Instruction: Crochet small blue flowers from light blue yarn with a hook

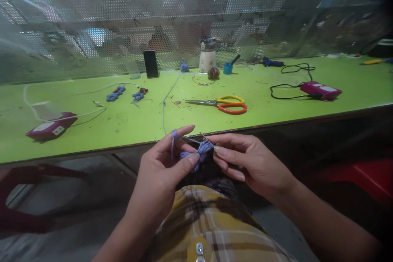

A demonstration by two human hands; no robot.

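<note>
Between my hands, just off the table's front edge, is a small piece of blue crochet work [202,150]. My left hand [167,159] pinches it between thumb and fingers, and blue yarn is wound round the raised index finger. My right hand [242,156] grips a thin crochet hook [203,136], whose tip pokes up past the stitches; several loops appear to lie on it. Most of the hook is hidden by the fingers. From my left index finger the blue yarn [163,110] runs back across the table to a blue yarn ball [184,67].
On the green table [190,125] lie scissors [219,103], two blue crocheted pieces [116,94] and a multicoloured yarn ball [213,73]. Behind stand a phone [150,64], a bottle [208,56] and a blue cup [228,68]. Purple power strips [321,90] with cords lie at both sides.
</note>
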